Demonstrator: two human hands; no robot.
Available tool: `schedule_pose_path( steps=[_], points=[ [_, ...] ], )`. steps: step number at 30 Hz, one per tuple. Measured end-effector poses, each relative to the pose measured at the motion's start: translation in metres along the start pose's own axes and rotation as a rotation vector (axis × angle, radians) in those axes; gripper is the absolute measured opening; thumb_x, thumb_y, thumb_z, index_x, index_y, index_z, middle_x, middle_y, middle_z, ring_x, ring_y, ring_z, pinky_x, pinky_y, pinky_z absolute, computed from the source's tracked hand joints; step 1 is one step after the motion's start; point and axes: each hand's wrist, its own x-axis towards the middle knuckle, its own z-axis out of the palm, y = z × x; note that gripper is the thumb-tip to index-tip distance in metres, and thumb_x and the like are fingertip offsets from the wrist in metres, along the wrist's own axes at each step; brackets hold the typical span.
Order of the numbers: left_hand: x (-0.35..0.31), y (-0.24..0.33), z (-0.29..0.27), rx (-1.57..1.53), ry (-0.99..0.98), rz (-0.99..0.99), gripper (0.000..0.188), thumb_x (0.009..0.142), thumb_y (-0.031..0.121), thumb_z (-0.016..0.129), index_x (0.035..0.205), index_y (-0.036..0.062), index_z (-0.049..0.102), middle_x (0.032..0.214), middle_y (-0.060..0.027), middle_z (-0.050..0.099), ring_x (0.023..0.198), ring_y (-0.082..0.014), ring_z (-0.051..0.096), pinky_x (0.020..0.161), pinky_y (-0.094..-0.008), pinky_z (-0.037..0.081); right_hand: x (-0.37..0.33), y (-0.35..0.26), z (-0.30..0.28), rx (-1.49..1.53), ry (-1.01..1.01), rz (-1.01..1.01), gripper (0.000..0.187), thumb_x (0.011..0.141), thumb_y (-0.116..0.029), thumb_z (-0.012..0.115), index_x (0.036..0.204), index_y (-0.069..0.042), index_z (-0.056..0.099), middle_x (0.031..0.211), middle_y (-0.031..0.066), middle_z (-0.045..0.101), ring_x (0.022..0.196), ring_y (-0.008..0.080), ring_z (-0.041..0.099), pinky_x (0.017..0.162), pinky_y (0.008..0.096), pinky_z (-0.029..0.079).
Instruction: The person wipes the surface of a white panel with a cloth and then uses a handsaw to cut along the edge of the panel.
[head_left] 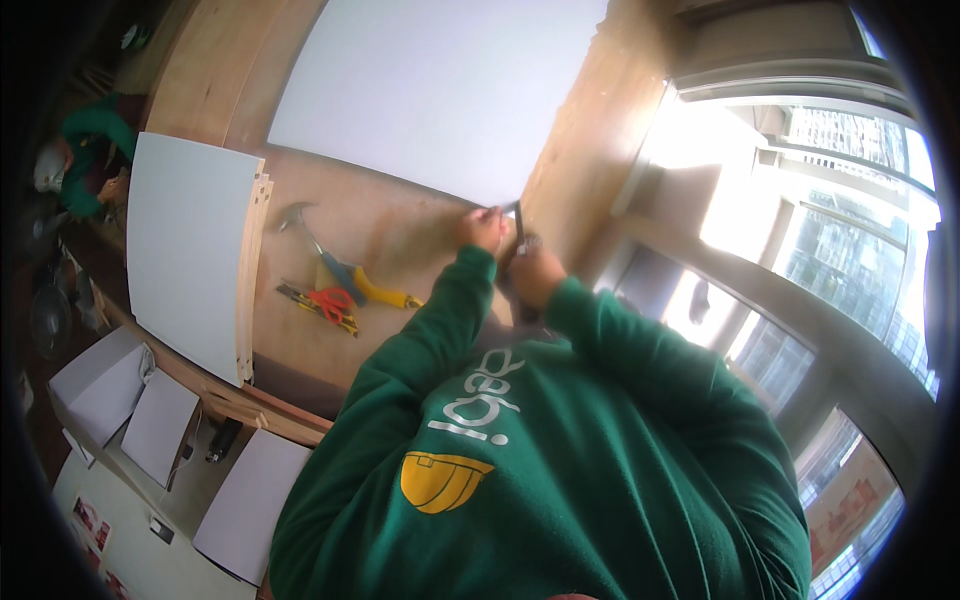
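Observation:
At the near right corner of a big white panel, my two hands are close together. My left hand is closed in a pinch at the panel's corner; what its fingers hold is too small to make out. My right hand, just nearer and to the right, is wrapped round a slim dark tool that points away from me toward the corner. The tool's exact kind does not show. Left of my forearms, a claw hammer with a blue grip lies on the wooden worktop.
Beside the hammer lie a yellow-handled tool and red-handled pliers. A white panel on a wooden frame stands at left. Beyond it another person in a green sleeve bends over. Windows line the right side.

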Motion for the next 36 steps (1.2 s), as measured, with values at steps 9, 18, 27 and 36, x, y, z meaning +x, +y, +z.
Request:
schedule_pose_path(
  steps=[9, 18, 27, 36],
  points=[
    [0.004, -0.003, -0.004, 0.046, 0.003, 0.028, 0.025, 0.096, 0.024, 0.065, 0.102, -0.0004, 0.067, 0.085, -0.0067, 0.072, 0.070, -0.0133, 0.069, 0.058, -0.0256, 0.052, -0.020, -0.055, -0.043, -0.929, -0.053, -0.444, 0.019, 0.084, -0.014, 0.060, 0.086, -0.006, 0.076, 0.088, 0.0122, 0.073, 0.084, 0.0276, 0.070, 0.077, 0.0357, 0.053],
    [0.008, -0.007, 0.008, 0.055, -0.036, 0.074, 0.025, 0.096, 0.024, 0.065, 0.100, -0.0008, 0.067, 0.083, -0.0063, 0.071, 0.068, -0.0128, 0.068, 0.057, -0.0251, 0.051, -0.012, 0.007, -0.005, -0.435, 0.116, -0.242, 0.016, 0.082, -0.015, 0.062, 0.080, -0.008, 0.077, 0.088, 0.0090, 0.074, 0.084, 0.0245, 0.070, 0.074, 0.0347, 0.053],
    [0.020, -0.023, -0.006, 0.142, -0.007, 0.151, 0.026, 0.095, 0.023, 0.066, 0.099, -0.0029, 0.067, 0.081, -0.0077, 0.071, 0.065, -0.0130, 0.067, 0.055, -0.0245, 0.050, -0.002, -0.056, -0.047, -0.923, -0.076, -0.318, 0.017, 0.083, -0.018, 0.063, 0.086, -0.007, 0.077, 0.088, 0.0089, 0.074, 0.089, 0.0251, 0.070, 0.079, 0.0363, 0.054],
    [0.010, -0.015, -0.006, 0.113, -0.039, 0.133, 0.028, 0.096, 0.024, 0.066, 0.102, -0.0032, 0.067, 0.087, -0.0089, 0.072, 0.069, -0.0143, 0.069, 0.056, -0.0253, 0.050, 0.014, -0.047, -0.034, -0.846, -0.130, -0.258, 0.022, 0.088, -0.015, 0.058, 0.093, -0.004, 0.076, 0.100, 0.0143, 0.074, 0.094, 0.0287, 0.071, 0.081, 0.0387, 0.056]
  ],
)
